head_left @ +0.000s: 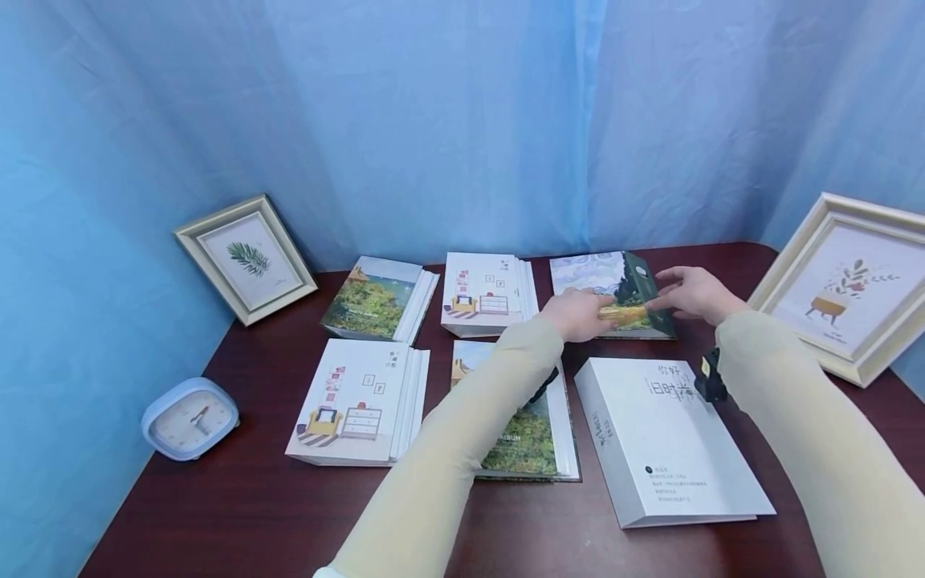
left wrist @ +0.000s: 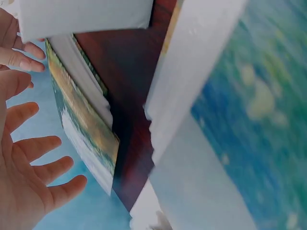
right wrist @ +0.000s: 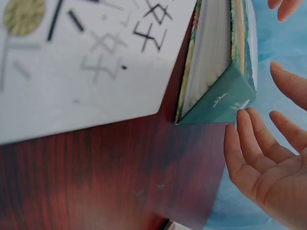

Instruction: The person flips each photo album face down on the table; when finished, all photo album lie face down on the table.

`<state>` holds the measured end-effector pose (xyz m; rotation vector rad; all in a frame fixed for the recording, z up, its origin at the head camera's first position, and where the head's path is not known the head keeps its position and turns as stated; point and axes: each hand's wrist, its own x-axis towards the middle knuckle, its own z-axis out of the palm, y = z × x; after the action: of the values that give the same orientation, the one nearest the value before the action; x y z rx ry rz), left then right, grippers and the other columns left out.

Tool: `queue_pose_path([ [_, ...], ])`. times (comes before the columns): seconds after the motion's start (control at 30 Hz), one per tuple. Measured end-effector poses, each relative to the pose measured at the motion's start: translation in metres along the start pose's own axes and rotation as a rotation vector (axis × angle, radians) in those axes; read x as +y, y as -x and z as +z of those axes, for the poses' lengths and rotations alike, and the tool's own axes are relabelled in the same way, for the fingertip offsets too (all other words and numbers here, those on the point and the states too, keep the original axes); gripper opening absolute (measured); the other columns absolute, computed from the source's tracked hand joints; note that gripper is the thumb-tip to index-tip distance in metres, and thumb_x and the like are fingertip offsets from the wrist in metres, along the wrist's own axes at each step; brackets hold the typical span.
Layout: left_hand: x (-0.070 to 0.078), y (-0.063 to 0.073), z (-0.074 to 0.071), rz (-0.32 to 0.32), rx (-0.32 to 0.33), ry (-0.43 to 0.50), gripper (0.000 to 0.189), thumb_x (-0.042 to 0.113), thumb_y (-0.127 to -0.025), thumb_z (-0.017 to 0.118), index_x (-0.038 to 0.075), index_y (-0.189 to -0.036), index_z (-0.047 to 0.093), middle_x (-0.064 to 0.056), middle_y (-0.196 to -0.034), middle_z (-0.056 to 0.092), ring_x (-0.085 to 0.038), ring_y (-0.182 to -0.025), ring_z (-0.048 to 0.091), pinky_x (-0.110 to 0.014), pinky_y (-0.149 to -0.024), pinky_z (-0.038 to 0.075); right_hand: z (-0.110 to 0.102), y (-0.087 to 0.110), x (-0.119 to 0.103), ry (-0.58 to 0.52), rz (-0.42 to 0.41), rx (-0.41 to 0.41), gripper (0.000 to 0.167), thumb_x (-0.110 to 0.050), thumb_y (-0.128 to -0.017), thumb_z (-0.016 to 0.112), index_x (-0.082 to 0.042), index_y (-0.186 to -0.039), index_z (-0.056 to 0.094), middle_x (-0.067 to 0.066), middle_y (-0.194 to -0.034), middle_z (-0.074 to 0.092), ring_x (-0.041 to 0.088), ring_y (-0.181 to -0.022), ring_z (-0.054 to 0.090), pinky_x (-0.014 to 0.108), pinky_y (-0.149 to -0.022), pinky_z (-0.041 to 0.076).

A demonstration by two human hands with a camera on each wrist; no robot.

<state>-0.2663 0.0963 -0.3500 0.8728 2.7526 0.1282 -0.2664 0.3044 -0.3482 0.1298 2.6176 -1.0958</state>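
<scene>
At the back right of the table lies a photo album [head_left: 588, 273] with a painted landscape cover and a dark green spine [right wrist: 220, 98]. My left hand [head_left: 576, 315] is over its front left part, fingers spread in the left wrist view; whether it touches the cover I cannot tell. On the other side my right hand [head_left: 694, 295] has its loosely bent fingertips at the green spine, with its thumb apart. Nothing is gripped by either hand. Nearer me, under the right forearm, lies a thick white album [head_left: 679, 449] with black lettering.
Two white furniture-print albums [head_left: 354, 401] and two landscape albums [head_left: 372, 297] lie to the left, one partly under my left forearm. Picture frames [head_left: 246, 257] stand at both sides, the right one [head_left: 849, 289] close to my right arm. A blue clock [head_left: 190, 419] stands at left.
</scene>
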Motion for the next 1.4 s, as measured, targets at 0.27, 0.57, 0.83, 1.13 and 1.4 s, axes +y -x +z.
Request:
queue_pose_path([
  [0.27, -0.021, 0.013, -0.008, 0.0, 0.068, 0.008, 0.049, 0.036, -0.1, 0.041, 0.026, -0.148, 0.035, 0.002, -0.147, 0.043, -0.017, -0.133, 0.043, -0.033, -0.104, 0.041, 0.003, 0.002, -0.013, 0.001, -0.034, 0.0, 0.074, -0.017, -0.09, 0.065, 0.01, -0.144, 0.023, 0.037, -0.132, 0.041, 0.049, -0.12, 0.046, 0.056, -0.098, 0.04],
  [0.57, -0.051, 0.024, -0.01, -0.011, 0.121, 0.044, 0.048, 0.032, -0.101, 0.042, 0.021, -0.147, 0.037, -0.005, -0.147, 0.042, -0.021, -0.132, 0.045, -0.034, -0.105, 0.04, 0.012, 0.001, -0.034, 0.039, -0.083, -0.025, 0.074, -0.021, -0.09, 0.065, 0.009, -0.145, 0.025, 0.036, -0.132, 0.044, 0.047, -0.119, 0.046, 0.056, -0.096, 0.043],
  [0.83, -0.081, 0.033, -0.009, -0.076, 0.153, 0.114, 0.049, 0.033, -0.1, 0.044, 0.02, -0.147, 0.037, -0.008, -0.148, 0.041, -0.023, -0.134, 0.042, -0.035, -0.109, 0.035, 0.028, 0.0, -0.059, 0.047, -0.119, -0.06, 0.071, -0.021, -0.091, 0.064, 0.005, -0.146, 0.027, 0.034, -0.133, 0.044, 0.045, -0.119, 0.048, 0.054, -0.095, 0.045],
  [1.13, -0.113, 0.051, -0.017, -0.087, 0.176, 0.204, 0.05, 0.032, -0.101, 0.043, 0.017, -0.148, 0.035, -0.015, -0.153, 0.031, -0.029, -0.141, 0.03, -0.04, -0.114, 0.028, 0.05, -0.002, -0.086, 0.013, -0.165, -0.073, 0.073, -0.019, -0.089, 0.065, 0.0, -0.147, 0.026, 0.032, -0.14, 0.037, 0.045, -0.124, 0.043, 0.054, -0.098, 0.043],
  [1.4, -0.132, 0.071, -0.017, -0.139, 0.177, 0.303, 0.056, 0.036, -0.099, 0.048, 0.017, -0.149, 0.032, -0.016, -0.154, 0.026, -0.03, -0.145, 0.019, -0.044, -0.117, 0.02, 0.067, -0.005, -0.104, 0.061, -0.163, -0.059, 0.079, -0.026, -0.087, 0.069, -0.003, -0.149, 0.025, 0.03, -0.143, 0.034, 0.044, -0.129, 0.037, 0.054, -0.099, 0.041],
])
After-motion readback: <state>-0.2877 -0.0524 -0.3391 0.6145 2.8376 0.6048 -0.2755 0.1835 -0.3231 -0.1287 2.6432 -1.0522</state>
